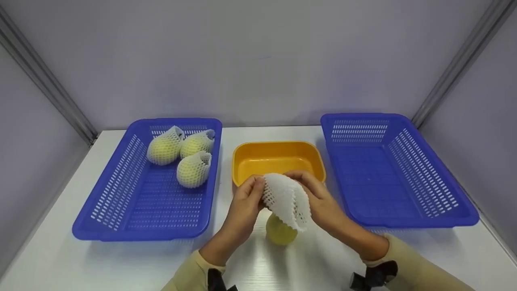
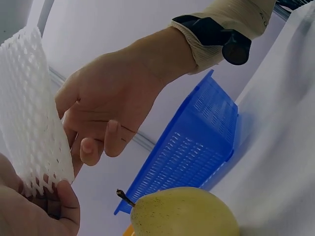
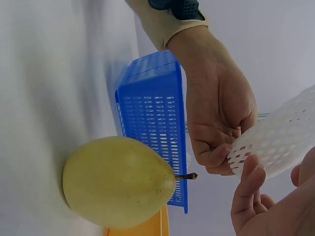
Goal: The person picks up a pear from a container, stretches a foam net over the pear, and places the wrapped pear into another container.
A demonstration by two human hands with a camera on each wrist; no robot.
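Note:
A white foam fruit net [image 1: 284, 198] is held up between both hands, over a bare yellow pear [image 1: 279, 232] on the white table. The left hand [image 1: 247, 202] pinches the net's edge between thumb and fingers, also clear in the right wrist view. On the other side, the right hand [image 1: 326, 206] grips the net near its upper edge, its thumb and fingertips partly hidden behind the mesh. In the right wrist view the pear [image 3: 118, 182] lies on its side, its dark stem [image 3: 187, 176] pointing away from the table.
A blue basket [image 1: 141, 234] on the left holds several netted pears [image 1: 163, 149]. Behind the hands stands an orange tray [image 1: 278, 146]. Another blue basket [image 1: 375, 182] is at the right. Pale walls [image 1: 258, 60] enclose the table.

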